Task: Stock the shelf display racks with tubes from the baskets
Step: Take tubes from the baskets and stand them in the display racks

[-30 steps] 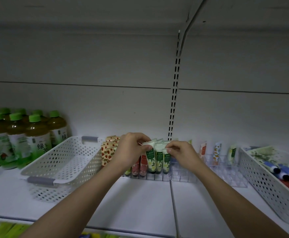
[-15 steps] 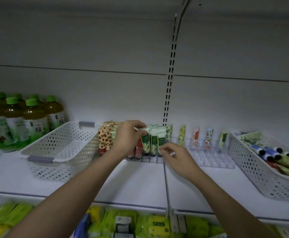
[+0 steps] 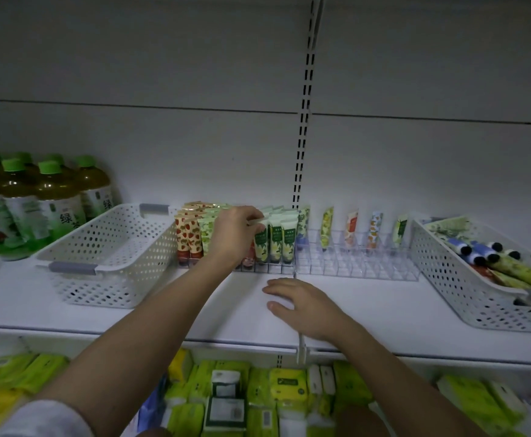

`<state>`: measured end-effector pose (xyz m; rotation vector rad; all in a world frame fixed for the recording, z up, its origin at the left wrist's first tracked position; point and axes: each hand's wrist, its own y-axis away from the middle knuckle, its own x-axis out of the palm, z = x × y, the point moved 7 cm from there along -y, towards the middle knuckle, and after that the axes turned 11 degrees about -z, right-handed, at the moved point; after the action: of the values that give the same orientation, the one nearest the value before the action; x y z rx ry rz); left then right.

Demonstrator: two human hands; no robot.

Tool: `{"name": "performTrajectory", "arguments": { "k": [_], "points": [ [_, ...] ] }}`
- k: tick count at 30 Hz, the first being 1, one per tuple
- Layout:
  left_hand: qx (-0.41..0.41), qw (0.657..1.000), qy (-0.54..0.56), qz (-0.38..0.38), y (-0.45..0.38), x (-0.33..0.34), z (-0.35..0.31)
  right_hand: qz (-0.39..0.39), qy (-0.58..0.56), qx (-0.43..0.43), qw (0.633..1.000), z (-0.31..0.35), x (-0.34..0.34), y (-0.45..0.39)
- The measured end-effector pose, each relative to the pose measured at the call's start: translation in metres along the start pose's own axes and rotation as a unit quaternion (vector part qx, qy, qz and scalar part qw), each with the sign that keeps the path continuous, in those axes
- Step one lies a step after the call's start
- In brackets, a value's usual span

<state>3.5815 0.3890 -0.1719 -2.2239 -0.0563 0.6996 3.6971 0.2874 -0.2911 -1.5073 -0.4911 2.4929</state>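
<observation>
Head view looked down on a white shelf (image 3: 131,320). The left hand (image 3: 234,236) reached to the left display rack (image 3: 267,268) near the shelf's back edge, its fingers curled onto the top of a green tube (image 3: 261,244) standing upright in the front row — whether they pinched it or merely touched its crimped end was hard to tell from this angle. Beside that tube stood two like it, and to the left were strawberry-print tubes (image 3: 186,236). The right hand (image 3: 302,302) lay flat on the shelf toward its front edge, fingers spread and straight, holding nothing. The right rack (image 3: 357,268) — clear plastic, mostly bare cells — carried five upright tubes along its back row. At the shelf's right end a white basket (image 3: 466,291) held more tubes lying down; another white basket (image 3: 109,257) sat left of the racks, beside green-capped tea bottles (image 3: 57,203) at the left end. Packets of tissues (image 3: 257,395) filled the shelf below.
</observation>
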Motion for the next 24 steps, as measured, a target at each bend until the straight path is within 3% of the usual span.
{"name": "performTrajectory", "arguments": {
  "k": [17, 24],
  "points": [
    [0.121, 0.989, -0.085, -0.011, 0.011, -0.006, -0.016, -0.005, -0.033, 0.011, 0.999, 0.001, -0.003, -0.001],
    [0.086, 0.989, -0.086, -0.084, -0.003, -0.092, 0.012, -0.114, -0.161, -0.01, 0.98, 0.046, -0.031, -0.04]
  ]
}}
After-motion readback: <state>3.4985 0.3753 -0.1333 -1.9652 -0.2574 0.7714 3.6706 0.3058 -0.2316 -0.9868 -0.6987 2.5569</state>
